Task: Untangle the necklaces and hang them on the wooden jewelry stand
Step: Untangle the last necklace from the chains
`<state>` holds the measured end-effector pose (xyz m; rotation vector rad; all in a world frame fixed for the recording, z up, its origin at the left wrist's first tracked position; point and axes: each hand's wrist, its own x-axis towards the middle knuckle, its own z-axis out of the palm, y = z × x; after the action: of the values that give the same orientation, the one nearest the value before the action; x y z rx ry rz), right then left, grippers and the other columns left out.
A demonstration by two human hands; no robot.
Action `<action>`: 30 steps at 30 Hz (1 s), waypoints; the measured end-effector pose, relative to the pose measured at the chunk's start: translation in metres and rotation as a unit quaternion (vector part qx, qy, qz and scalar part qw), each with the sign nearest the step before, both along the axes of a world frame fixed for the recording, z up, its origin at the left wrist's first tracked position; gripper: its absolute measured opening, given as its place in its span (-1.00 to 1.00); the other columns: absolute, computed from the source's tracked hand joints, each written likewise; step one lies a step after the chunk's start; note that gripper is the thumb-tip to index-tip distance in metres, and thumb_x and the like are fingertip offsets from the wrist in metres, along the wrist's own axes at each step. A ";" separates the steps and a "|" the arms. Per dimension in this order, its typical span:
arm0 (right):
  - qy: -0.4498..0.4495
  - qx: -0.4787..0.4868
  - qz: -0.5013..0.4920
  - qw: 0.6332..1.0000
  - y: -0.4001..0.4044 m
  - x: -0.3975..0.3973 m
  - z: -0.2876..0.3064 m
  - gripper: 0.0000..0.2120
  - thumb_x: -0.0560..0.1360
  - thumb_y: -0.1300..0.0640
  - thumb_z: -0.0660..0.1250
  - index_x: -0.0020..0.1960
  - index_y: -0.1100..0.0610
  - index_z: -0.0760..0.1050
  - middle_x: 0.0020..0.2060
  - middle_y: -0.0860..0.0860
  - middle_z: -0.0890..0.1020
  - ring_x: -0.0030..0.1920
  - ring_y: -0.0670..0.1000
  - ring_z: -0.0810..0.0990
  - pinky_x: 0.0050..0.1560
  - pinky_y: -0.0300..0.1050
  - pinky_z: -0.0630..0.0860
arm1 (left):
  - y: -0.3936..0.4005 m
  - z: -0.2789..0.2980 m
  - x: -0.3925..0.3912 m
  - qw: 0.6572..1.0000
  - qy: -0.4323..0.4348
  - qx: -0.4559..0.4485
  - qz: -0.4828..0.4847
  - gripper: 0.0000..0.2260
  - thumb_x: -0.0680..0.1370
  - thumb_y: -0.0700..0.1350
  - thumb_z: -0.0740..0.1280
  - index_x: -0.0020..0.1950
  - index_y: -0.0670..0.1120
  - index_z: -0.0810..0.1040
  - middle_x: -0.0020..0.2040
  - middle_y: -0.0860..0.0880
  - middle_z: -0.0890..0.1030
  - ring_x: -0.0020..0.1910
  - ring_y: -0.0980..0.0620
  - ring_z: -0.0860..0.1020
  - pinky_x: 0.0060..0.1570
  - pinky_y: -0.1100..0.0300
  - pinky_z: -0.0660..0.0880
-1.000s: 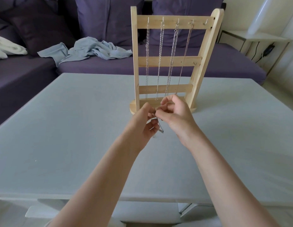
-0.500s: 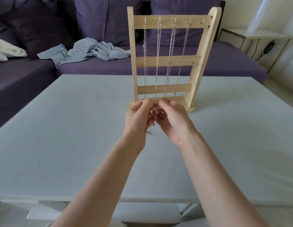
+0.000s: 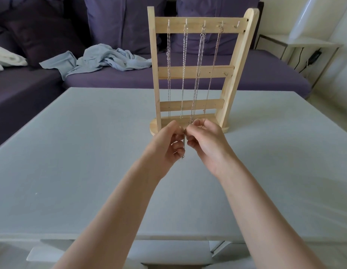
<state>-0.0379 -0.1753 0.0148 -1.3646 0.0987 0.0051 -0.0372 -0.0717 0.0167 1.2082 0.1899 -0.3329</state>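
A wooden jewelry stand stands upright on the pale table, with several silver chains hanging from hooks on its top bar. The rightmost hook is bare. Just in front of the stand's base, my left hand and my right hand meet fingertip to fingertip. Both pinch a thin silver necklace, whose short visible length dangles between them down to about the left hand's lower fingers. Most of this chain is hidden by the fingers.
A purple sofa with cushions runs behind the table. A crumpled light-blue cloth lies on its seat, with a white cloth at far left. A small white side table with cables stands at the back right.
Both hands have drawn closer together and nearer the stand's base. The dangling chain now hangs straighter between them. The view has tilted slightly.
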 end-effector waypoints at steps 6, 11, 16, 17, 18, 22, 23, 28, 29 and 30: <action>0.029 0.057 0.010 0.998 0.001 0.004 0.000 -0.82 0.41 0.35 0.29 -0.20 0.15 0.31 -0.21 0.19 0.51 -0.27 0.03 0.44 -0.25 -0.20 0.38 | -0.001 0.003 -0.002 0.998 -0.060 -0.020 -0.004 -0.84 0.49 -0.22 0.14 -0.30 -0.07 0.34 -0.43 0.06 0.29 -0.52 0.13 0.21 -0.52 0.35 0.26; 0.047 0.058 -0.046 0.996 -0.006 0.008 -0.002 -0.79 0.43 0.39 0.23 -0.28 0.15 0.31 -0.42 0.02 0.39 -0.41 -0.06 0.34 -0.36 -0.24 0.30 | 0.005 0.009 -0.001 0.998 -0.055 -0.027 -0.032 -0.85 0.50 -0.20 0.13 -0.27 -0.06 0.32 -0.43 0.06 0.26 -0.50 0.12 0.16 -0.50 0.34 0.22; 0.077 0.009 -0.071 0.995 -0.013 0.006 -0.004 -0.78 0.42 0.40 0.21 -0.33 0.16 0.34 -0.47 0.01 0.38 -0.44 -0.05 0.32 -0.38 -0.24 0.30 | 0.014 0.013 0.000 0.994 -0.047 -0.099 -0.013 -0.88 0.45 -0.21 0.12 -0.28 -0.07 0.35 -0.39 0.05 0.31 -0.45 0.13 0.27 -0.36 0.34 0.30; 0.091 0.000 -0.063 0.994 -0.013 0.005 -0.004 -0.79 0.43 0.39 0.21 -0.32 0.17 0.36 -0.46 0.02 0.40 -0.43 -0.04 0.33 -0.36 -0.23 0.32 | 0.014 0.013 0.000 0.992 -0.045 -0.114 -0.009 -0.87 0.45 -0.21 0.13 -0.28 -0.07 0.38 -0.36 0.05 0.35 -0.42 0.12 0.32 -0.28 0.31 0.34; 0.108 -0.005 -0.052 0.993 -0.014 0.004 -0.004 -0.81 0.43 0.39 0.20 -0.31 0.18 0.37 -0.44 0.03 0.42 -0.41 -0.03 0.34 -0.32 -0.23 0.34 | 0.014 0.013 -0.001 0.991 -0.042 -0.130 -0.008 -0.87 0.44 -0.21 0.13 -0.28 -0.07 0.40 -0.34 0.04 0.38 -0.37 0.11 0.36 -0.19 0.28 0.36; 0.155 -0.016 -0.017 0.988 -0.012 0.001 -0.004 -0.84 0.44 0.40 0.17 -0.26 0.20 0.37 -0.37 0.07 0.45 -0.36 0.02 0.48 -0.20 -0.17 0.44 | 0.013 0.017 -0.004 0.983 -0.049 -0.174 -0.023 -0.85 0.45 -0.22 0.12 -0.29 -0.08 0.40 -0.34 0.03 0.41 -0.39 0.10 0.42 -0.02 0.23 0.38; 0.159 -0.017 -0.019 0.987 -0.013 0.001 -0.004 -0.84 0.44 0.39 0.16 -0.26 0.20 0.35 -0.37 0.06 0.43 -0.34 0.03 0.52 -0.16 -0.14 0.46 | 0.013 0.019 -0.004 0.980 -0.059 -0.187 -0.020 -0.85 0.46 -0.22 0.11 -0.28 -0.08 0.40 -0.37 0.03 0.41 -0.43 0.10 0.41 -0.05 0.24 0.40; 0.169 -0.018 -0.036 0.985 -0.018 0.002 -0.006 -0.79 0.46 0.40 0.13 -0.29 0.18 0.29 -0.36 0.06 0.34 -0.35 0.07 0.58 -0.22 -0.13 0.48 | 0.021 0.029 -0.001 0.967 -0.114 -0.229 0.001 -0.86 0.52 -0.20 0.13 -0.23 -0.06 0.38 -0.38 0.08 0.38 -0.46 0.15 0.36 -0.33 0.33 0.44; 0.168 -0.016 -0.034 0.985 -0.019 0.001 -0.006 -0.79 0.46 0.40 0.13 -0.30 0.18 0.29 -0.35 0.06 0.33 -0.38 0.06 0.58 -0.26 -0.13 0.48 | 0.023 0.030 0.001 0.968 -0.111 -0.224 0.004 -0.85 0.53 -0.20 0.14 -0.22 -0.06 0.38 -0.37 0.08 0.39 -0.47 0.16 0.35 -0.38 0.34 0.41; 0.166 -0.016 -0.031 0.985 -0.020 0.001 -0.006 -0.79 0.46 0.40 0.13 -0.30 0.18 0.29 -0.35 0.07 0.33 -0.42 0.05 0.59 -0.29 -0.15 0.47 | 0.025 0.029 0.002 0.973 -0.102 -0.206 0.011 -0.85 0.54 -0.20 0.15 -0.21 -0.06 0.39 -0.38 0.07 0.40 -0.48 0.16 0.34 -0.43 0.36 0.37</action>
<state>-0.0372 -0.1952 0.0085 -1.3822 0.4233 0.1794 -0.0352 -0.0468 0.0455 0.8202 -0.0451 -0.2136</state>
